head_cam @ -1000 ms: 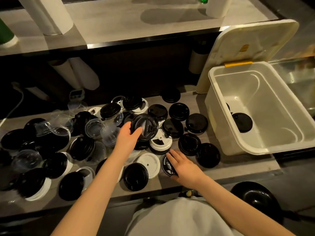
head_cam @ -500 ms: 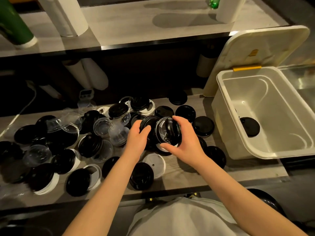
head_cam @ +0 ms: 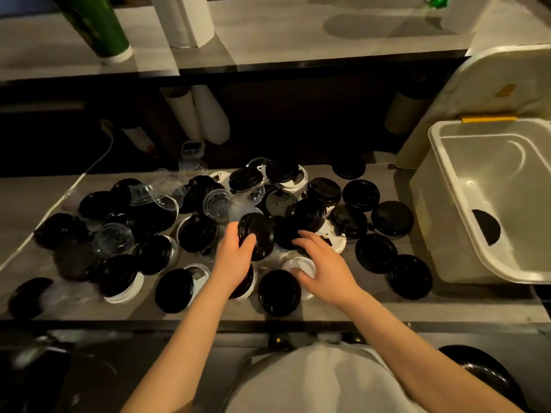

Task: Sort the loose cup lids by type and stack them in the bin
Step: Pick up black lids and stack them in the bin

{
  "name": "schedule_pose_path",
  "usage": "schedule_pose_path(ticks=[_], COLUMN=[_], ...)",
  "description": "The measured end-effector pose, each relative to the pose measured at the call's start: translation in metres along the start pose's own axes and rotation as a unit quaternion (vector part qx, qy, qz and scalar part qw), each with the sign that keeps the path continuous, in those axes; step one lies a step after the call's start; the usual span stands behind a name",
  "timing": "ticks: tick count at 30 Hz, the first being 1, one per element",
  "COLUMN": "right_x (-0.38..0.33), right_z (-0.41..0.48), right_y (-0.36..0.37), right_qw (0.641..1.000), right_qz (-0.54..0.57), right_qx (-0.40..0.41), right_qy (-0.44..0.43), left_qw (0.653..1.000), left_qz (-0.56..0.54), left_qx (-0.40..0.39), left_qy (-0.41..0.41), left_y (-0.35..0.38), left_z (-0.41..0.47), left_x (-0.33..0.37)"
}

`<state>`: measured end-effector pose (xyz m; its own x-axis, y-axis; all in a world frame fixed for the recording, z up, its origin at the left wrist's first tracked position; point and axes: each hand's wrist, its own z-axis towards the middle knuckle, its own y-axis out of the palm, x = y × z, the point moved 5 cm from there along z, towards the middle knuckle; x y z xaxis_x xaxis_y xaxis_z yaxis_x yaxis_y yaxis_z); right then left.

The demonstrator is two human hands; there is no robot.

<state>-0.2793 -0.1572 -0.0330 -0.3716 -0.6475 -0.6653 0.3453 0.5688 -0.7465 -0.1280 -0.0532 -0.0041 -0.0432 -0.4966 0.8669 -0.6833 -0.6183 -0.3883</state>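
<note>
1. Centrally, the left hand (head_cam: 234, 259) grips a held black lid (head_cam: 258, 234), thumb on its near face and fingers curled behind it. The lid stands tilted on edge above the pile. Its ribbed rim looks thick, and I cannot tell whether it is one lid or a few nested together.
2. The right hand (head_cam: 326, 271) holds nothing. Its fingers are straight and spread, palm down, over the middle of the pile, with the fingertips (head_cam: 299, 235) reaching toward a dark lid just right of the held one. Whether they touch it cannot be told.
3. Loose lids cover the counter (head_cam: 453, 307) from its far left to just beside the bin: mostly black lids, such as the front black lid (head_cam: 278, 292) between the two forearms, with some white lids, one white lid (head_cam: 293, 263) partly under the right palm, and clear lids (head_cam: 217, 202) mixed in on the left half.
4. The bin (head_cam: 441, 234) stands open at the right end of the counter, near the closest lids but apart from them. One black lid in the bin (head_cam: 487, 226) lies against its near wall.
5. The bin cover (head_cam: 492, 84) leans upright behind the bin.
6. On the upper shelf stand a green cup (head_cam: 92, 22) and a white roll (head_cam: 186, 19).
</note>
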Motion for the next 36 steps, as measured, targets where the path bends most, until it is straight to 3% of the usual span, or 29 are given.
schedule_pose_path(ticks=[6,10,13,17,21,26,29,33,36], right_x=[-0.006,-0.006,-0.01,-0.025,-0.044,-0.059,-0.054,-0.054,-0.05], right_z=[-0.026,-0.028,-0.022,-0.019,-0.006,0.008,0.005,0.007,0.01], right_y=[0.067,0.086,0.078,0.056,0.045,0.05,0.054,0.05,0.048], right_qw=[0.984,0.969,0.983,0.998,0.967,0.95,0.958,0.974,0.981], right_qz=[-0.115,-0.202,-0.149,0.003,0.208,0.291,0.269,0.217,0.191], right_qx=[-0.125,-0.116,-0.083,0.058,0.143,0.109,0.099,0.069,0.019], right_qy=[-0.058,-0.08,-0.063,-0.031,0.034,0.028,0.022,-0.016,-0.016], left_qw=[0.997,0.995,0.996,0.996,0.997,0.987,0.973,0.975,0.983], left_qz=[0.03,0.04,0.033,0.021,-0.044,-0.153,-0.222,-0.206,-0.173], left_qx=[0.074,0.082,0.08,0.085,0.059,-0.015,-0.025,-0.052,-0.029], left_qy=[-0.019,-0.029,-0.029,-0.023,-0.022,-0.045,-0.061,-0.057,-0.057], left_y=[-0.036,-0.041,-0.04,-0.039,-0.029,-0.016,-0.015,-0.012,-0.02], left_z=[-0.001,-0.005,-0.008,-0.013,-0.021,-0.03,-0.032,-0.037,-0.033], left_x=[-0.024,-0.034,-0.034,-0.031,-0.026,-0.025,-0.023,-0.022,-0.028])
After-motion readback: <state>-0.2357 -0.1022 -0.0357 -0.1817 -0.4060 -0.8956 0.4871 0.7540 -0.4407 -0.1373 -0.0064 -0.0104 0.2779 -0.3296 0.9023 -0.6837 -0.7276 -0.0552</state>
